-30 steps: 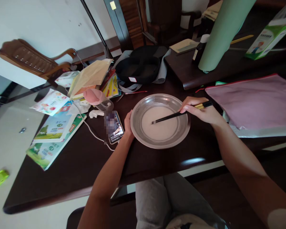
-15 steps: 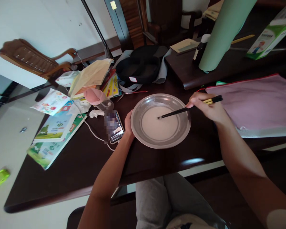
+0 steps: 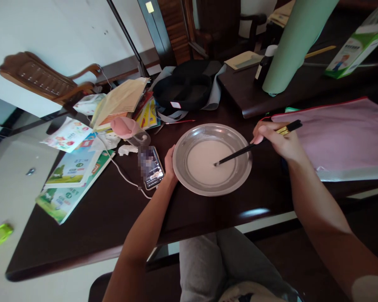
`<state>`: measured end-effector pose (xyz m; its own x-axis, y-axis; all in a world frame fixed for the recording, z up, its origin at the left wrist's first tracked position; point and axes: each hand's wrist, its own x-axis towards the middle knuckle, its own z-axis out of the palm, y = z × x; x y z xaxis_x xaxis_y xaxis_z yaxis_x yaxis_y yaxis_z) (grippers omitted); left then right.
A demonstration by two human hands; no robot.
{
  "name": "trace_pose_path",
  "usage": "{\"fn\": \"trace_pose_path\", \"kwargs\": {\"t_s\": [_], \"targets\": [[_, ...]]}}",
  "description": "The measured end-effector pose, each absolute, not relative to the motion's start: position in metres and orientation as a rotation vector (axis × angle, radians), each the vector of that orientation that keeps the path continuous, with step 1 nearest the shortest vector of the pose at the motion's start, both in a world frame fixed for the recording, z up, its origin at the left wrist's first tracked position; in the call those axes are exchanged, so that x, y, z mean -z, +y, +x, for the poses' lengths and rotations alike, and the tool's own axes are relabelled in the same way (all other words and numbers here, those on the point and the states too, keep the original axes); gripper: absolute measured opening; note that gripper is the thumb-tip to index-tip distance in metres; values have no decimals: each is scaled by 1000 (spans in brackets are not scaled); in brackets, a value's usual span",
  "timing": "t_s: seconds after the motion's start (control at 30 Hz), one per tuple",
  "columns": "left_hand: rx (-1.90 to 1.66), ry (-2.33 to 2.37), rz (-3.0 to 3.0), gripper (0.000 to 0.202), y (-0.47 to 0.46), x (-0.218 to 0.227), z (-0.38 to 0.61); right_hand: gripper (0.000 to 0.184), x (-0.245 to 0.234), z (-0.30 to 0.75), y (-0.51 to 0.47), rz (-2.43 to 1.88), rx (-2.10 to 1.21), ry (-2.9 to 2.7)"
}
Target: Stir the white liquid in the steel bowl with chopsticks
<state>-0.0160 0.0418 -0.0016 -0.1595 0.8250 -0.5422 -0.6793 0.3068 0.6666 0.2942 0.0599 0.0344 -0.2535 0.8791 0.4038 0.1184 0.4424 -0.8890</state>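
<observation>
A round metal bowl [image 3: 189,180] holding pale, milky liquid [image 3: 208,163] sits on the dark wooden table [image 3: 107,209]. My left hand [image 3: 169,161] grips the bowl's left rim. My right hand [image 3: 275,136] is closed around a pair of black chopsticks [image 3: 239,153] with gold-banded ends. Their tips dip into the liquid right of the bowl's centre.
A phone [image 3: 151,167] on a white cable lies just left of the bowl. Books and papers [image 3: 75,167] clutter the table's left side, and a black bag [image 3: 185,86] lies behind. A pink zip pouch [image 3: 340,134] lies at right, a green roll [image 3: 290,46] beyond it.
My right hand has drawn back to the right, and the chopstick tips have swept rightward through the liquid. My left hand and the bowl stay put.
</observation>
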Motion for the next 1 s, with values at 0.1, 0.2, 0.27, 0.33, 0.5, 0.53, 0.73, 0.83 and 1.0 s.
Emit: {"fn": "trace_pose_path", "kwargs": {"t_s": [0.1, 0.2, 0.27, 0.33, 0.5, 0.53, 0.73, 0.83, 1.0], "targets": [[-1306, 1124, 185, 30, 42, 2, -17, 35, -36, 289, 58, -836, -1026, -1838], [-1285, 1115, 228, 23, 42, 3, -18, 32, -35, 287, 59, -851, -936, -1853], [-1289, 1114, 219, 23, 42, 4, -19, 35, -33, 291, 61, -888, -871, -1744], [-1297, 1114, 207, 26, 42, 5, -19, 39, -32, 295, 61, -880, -885, -1651], [-1300, 1097, 216, 21, 42, 6, -20, 35, -37, 288, 57, -842, -1067, -1825], [-1299, 1097, 216, 21, 42, 6, -21, 34, -38, 286, 56, -841, -1057, -1865], [-1289, 1100, 231, 20, 42, 8, -21, 45, -37, 292, 58, -922, -910, -1639], [-1289, 1105, 253, 19, 41, 8, -22, 44, -36, 293, 58, -870, -1009, -1712], [-1294, 1109, 230, 23, 42, 8, -21, 34, -37, 284, 57, -845, -964, -1877]]}}
